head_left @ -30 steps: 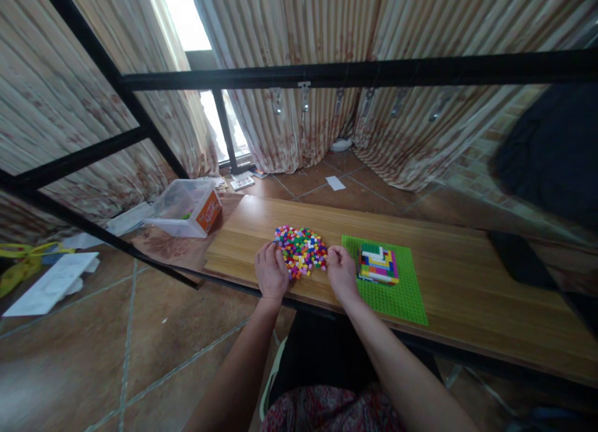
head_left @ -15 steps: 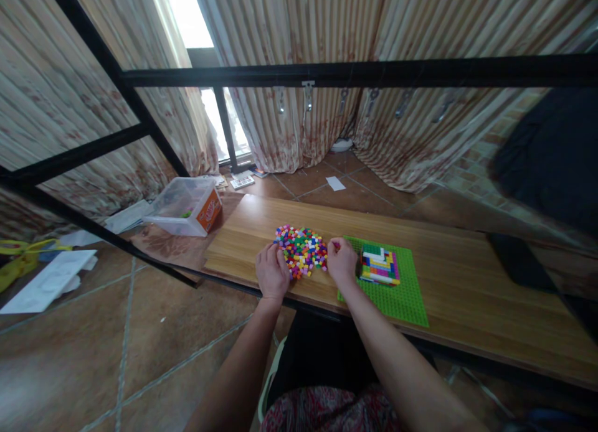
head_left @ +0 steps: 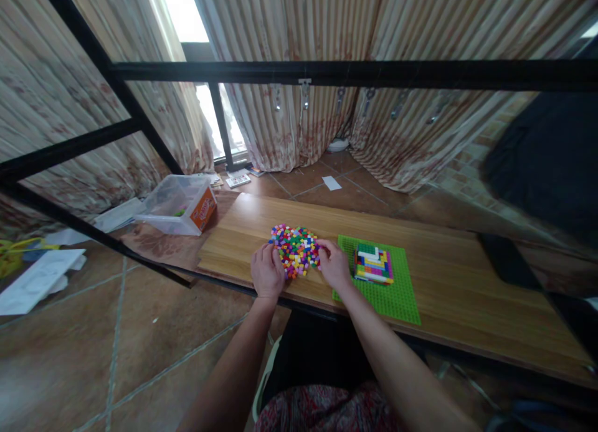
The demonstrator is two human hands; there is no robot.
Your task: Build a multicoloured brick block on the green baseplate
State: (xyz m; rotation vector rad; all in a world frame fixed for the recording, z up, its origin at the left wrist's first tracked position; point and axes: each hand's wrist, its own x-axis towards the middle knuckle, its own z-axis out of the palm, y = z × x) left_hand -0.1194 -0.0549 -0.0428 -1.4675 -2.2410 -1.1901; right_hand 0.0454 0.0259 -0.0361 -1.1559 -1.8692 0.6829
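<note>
Currently resting the curled left hand at the left edge of a pile of small multicoloured bricks on the wooden table, and bending the right hand at the pile's right edge, near the green baseplate. Showing too little detail to tell either grip as loose or pinching a brick. Displaying a stacked brick build on the baseplate, just right of the right hand, and a clear box with an orange label beyond the table's left end.
</note>
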